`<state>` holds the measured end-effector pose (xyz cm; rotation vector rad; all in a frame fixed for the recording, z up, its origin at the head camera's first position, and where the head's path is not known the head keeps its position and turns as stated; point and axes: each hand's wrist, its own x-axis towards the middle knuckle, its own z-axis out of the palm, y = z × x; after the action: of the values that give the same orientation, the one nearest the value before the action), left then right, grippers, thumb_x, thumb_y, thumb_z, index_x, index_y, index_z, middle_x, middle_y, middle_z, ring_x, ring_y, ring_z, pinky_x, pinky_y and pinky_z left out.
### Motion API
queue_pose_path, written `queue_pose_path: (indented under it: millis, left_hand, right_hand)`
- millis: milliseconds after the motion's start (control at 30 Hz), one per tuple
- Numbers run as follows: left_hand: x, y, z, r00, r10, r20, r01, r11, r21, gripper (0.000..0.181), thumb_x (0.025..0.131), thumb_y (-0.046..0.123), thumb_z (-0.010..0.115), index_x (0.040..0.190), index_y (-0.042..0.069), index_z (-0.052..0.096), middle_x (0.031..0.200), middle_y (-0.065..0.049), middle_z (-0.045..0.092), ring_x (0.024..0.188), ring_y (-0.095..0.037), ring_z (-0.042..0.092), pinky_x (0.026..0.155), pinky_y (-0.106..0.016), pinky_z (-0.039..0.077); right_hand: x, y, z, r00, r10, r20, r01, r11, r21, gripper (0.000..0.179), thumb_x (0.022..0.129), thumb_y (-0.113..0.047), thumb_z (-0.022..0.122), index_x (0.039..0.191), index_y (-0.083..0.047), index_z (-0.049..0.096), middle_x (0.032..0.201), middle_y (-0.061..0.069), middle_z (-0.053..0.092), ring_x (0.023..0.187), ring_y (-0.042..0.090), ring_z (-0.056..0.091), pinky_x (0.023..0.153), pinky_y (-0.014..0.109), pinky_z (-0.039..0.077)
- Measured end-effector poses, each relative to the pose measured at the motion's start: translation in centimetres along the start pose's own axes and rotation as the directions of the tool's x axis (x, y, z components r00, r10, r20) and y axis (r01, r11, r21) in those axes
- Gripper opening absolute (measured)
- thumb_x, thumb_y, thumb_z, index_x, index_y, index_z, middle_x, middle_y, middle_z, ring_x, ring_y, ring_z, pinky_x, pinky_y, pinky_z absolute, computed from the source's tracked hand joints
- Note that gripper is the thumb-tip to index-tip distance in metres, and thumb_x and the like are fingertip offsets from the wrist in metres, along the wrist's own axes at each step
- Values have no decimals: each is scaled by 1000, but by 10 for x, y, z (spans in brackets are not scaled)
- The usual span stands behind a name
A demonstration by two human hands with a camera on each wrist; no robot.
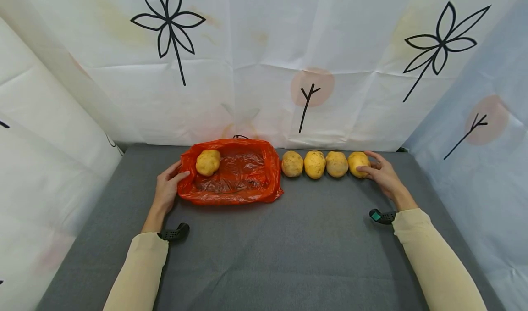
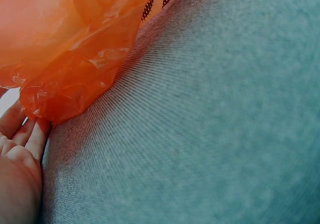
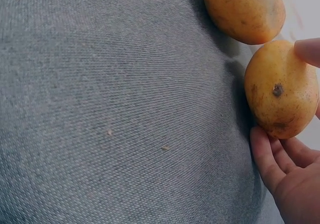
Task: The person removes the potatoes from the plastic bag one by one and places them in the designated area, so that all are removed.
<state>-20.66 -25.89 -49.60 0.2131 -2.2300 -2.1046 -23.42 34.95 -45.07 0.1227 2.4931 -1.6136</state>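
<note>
- The left hand (image 1: 166, 191) holds the left edge of the red bag (image 1: 231, 198), open on the desk (image 1: 268, 256) with a lone potato (image 1: 208, 163) inside.
- The right hand (image 1: 385, 175) pinches the rightmost potato (image 1: 356, 164); three other potatoes (image 1: 315, 164) line up between it and the bag.
- Grasping that end potato seems the step in hand.
- The next move likely calls for a secure grip and a clean lift.

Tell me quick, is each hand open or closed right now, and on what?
Left hand: closed, holding the bag at its left edge.
Right hand: closed, holding the rightmost potato.
</note>
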Motion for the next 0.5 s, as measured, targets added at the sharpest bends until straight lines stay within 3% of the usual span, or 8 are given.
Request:
queue_pose_path:
  millis: [267, 500]
  left_hand:
    - [-1, 1, 0, 1000, 2, -5, -2, 1000, 7, 58, 102, 18, 62, 155, 8, 41, 155, -19, 41, 119, -6, 52, 88, -11, 49]
    - [-1, 1, 1, 1000, 3, -11, -3, 1000, -1, 58, 102, 17, 63, 155, 7, 42, 155, -20, 41, 117, -5, 53, 87, -12, 50]
  right_hand:
    - [-1, -1, 2, 1000, -10, 12, 10, 1000, -19, 85, 101, -29, 65, 164, -10, 12, 159, 36, 19, 141, 48, 29, 105, 54, 40]
    - [0, -3, 1, 1000, 0, 13, 0, 1000, -22, 85, 101, -32, 65, 164, -10, 11, 160, 35, 16, 142, 50, 27, 107, 59, 37]
